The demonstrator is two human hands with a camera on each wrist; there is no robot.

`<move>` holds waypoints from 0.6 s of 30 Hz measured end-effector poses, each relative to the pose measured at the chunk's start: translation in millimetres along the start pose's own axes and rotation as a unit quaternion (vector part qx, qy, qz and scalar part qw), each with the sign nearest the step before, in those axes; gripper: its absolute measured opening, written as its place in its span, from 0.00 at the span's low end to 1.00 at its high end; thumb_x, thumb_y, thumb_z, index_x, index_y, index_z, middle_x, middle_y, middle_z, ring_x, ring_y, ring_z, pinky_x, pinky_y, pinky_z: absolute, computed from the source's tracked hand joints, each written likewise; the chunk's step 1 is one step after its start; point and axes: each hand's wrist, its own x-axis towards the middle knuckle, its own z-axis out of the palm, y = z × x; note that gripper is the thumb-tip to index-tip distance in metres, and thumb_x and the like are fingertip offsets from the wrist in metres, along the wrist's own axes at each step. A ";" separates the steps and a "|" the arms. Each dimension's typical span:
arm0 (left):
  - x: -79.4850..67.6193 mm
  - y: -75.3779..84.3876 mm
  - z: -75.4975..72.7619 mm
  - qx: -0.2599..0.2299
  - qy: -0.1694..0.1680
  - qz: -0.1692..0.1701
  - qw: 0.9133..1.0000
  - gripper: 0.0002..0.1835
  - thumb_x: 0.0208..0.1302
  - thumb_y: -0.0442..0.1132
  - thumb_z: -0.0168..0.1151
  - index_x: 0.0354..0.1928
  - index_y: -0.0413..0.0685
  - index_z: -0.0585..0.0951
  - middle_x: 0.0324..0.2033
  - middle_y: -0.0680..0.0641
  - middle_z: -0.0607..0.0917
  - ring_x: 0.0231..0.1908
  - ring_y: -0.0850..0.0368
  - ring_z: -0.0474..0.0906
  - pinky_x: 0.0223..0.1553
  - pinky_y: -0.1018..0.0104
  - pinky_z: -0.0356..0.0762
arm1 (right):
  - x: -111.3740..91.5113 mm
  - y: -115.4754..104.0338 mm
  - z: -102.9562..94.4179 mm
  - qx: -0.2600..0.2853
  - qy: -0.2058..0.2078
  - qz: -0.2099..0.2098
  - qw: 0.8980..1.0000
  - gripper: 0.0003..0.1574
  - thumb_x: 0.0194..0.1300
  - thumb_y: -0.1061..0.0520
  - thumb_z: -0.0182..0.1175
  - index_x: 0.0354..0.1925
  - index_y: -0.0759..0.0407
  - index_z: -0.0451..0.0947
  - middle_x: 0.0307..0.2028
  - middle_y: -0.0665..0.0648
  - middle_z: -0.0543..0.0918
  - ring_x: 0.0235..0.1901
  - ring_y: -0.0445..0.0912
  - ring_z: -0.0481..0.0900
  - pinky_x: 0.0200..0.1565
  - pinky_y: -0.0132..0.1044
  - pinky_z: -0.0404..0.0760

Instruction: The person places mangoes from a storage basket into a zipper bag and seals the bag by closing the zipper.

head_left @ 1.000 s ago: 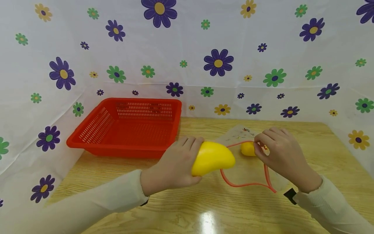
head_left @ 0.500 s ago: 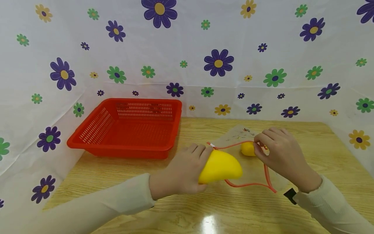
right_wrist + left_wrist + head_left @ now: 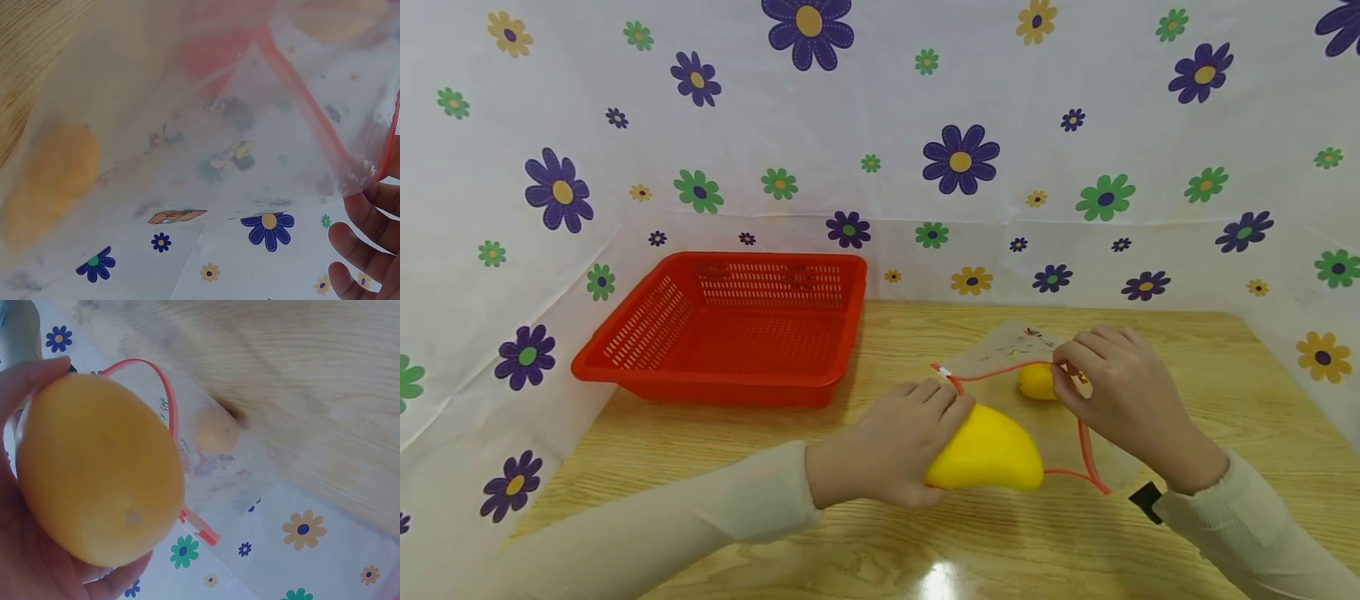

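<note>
A smooth yellow mango [image 3: 988, 450] sits in my left hand [image 3: 891, 446], whose fingers and thumb curl round it. It hangs in front of the mouth of a clear plastic bag [image 3: 996, 348] with a red rim, covering part of that rim. With thumb and fingers, my right hand [image 3: 1120, 396] pinches the rim on the right, and the mouth stands spread. Inside the bag lies another yellow fruit [image 3: 1037, 382]; the right wrist view shows this fruit [image 3: 53, 184] blurred through the printed plastic. In the left wrist view the held mango [image 3: 100, 469] hides much of the bag.
A red slotted plastic basket [image 3: 715, 375] stands on the wooden table [image 3: 850, 550] at the left, behind the left hand. A white flowered cloth [image 3: 880, 100] hangs along the back and sides of the table.
My left hand has carried the mango rightward and down, nearer the front, before the bag's mouth. A white-and-red end of the rim has come into view behind it. The right hand stays put.
</note>
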 end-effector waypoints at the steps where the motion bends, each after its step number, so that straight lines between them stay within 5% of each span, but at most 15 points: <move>1: 0.6 -0.4 0.5 0.004 -0.002 0.005 1.000 0.44 0.41 0.64 0.63 0.58 0.47 0.66 0.46 0.51 0.76 0.46 0.56 0.72 0.44 0.66 0.74 | -0.1 0.0 0.1 0.000 0.000 -0.001 1.000 0.08 0.42 0.64 0.67 0.24 0.59 0.77 0.20 0.53 0.78 0.24 0.46 0.71 0.28 0.39 0.69; 18: 16.4 0.7 4.9 0.054 0.010 0.017 0.998 0.42 0.42 0.68 0.58 0.54 0.47 0.67 0.42 0.52 0.76 0.44 0.58 0.71 0.42 0.68 0.71 | 1.0 1.3 -1.1 0.002 -0.003 -0.001 1.000 0.09 0.41 0.64 0.68 0.24 0.60 0.77 0.20 0.53 0.78 0.24 0.46 0.71 0.29 0.40 0.70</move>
